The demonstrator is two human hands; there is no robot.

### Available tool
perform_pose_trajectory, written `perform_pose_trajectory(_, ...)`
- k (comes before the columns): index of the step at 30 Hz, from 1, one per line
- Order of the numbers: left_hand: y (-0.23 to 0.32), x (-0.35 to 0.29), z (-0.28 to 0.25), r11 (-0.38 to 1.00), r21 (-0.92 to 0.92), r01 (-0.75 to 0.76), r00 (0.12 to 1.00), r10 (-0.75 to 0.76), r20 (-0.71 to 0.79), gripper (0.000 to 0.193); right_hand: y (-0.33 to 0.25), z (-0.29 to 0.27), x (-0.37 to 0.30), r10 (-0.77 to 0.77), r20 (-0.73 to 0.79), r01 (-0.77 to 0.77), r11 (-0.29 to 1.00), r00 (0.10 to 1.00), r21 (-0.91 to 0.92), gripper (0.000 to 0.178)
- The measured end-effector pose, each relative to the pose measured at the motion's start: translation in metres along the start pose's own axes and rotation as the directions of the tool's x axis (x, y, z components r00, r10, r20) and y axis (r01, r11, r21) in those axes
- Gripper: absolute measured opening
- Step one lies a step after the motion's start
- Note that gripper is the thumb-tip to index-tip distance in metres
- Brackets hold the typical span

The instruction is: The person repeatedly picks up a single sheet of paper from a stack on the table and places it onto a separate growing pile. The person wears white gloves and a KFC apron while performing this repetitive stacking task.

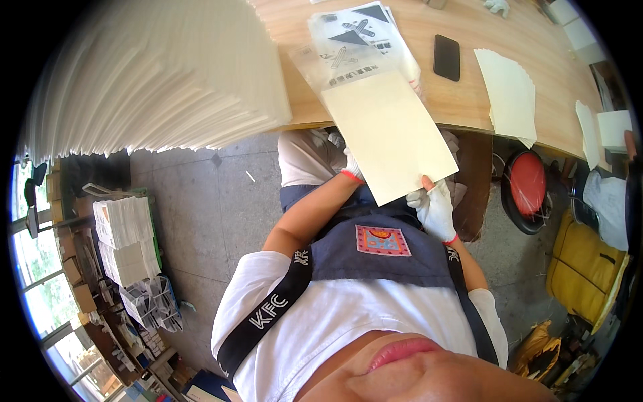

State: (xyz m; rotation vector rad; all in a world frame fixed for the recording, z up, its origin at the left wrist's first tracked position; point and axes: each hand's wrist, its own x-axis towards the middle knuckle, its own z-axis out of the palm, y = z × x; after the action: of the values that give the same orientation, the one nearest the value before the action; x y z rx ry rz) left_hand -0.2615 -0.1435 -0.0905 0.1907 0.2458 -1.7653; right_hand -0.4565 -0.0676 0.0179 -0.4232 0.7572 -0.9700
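Note:
A cream sheet of paper (388, 134), perhaps a thin stack, slopes from the table edge toward my lap. My right hand (432, 208), in a white glove with a red cuff, pinches its near edge, thumb on top and fingers underneath. At the sheet's left edge is my left hand (351, 164), gloved alike; its fingers are hidden behind the paper. The far end of the paper meets a clear plastic bag (335, 61) printed with crossed pencils; whether it is inside the bag I cannot tell. More printed bags (358, 27) lie flat beyond it.
A tall stack of pale paper (181, 74) fills the left of the wooden table (435, 107). To the right lie a black phone (447, 58) and a cream paper pile (509, 94). A red-seated stool (527, 179) and a yellow padded chair (583, 268) stand at right; bundled paper (124, 231) stands at left.

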Motion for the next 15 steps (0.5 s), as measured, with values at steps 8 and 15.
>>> perform_pose_trajectory(8, -0.046, -0.026, -0.018, 0.486, 0.802, -0.347, 0.915, 0.363, 0.176, 0.029, 0.026, 0.002, 0.046, 0.021, -0.230, -0.023, 1.000, 0.973, -0.004, 0.025)
perform_pose_trajectory(15, -0.018, -0.015, -0.009, 0.582, 0.813, 0.006, 0.932, 0.291, -0.215, 0.022, 0.037, 0.012, 0.123, 0.024, -0.013, -0.018, 0.941, 1.000, 0.338, 0.034)
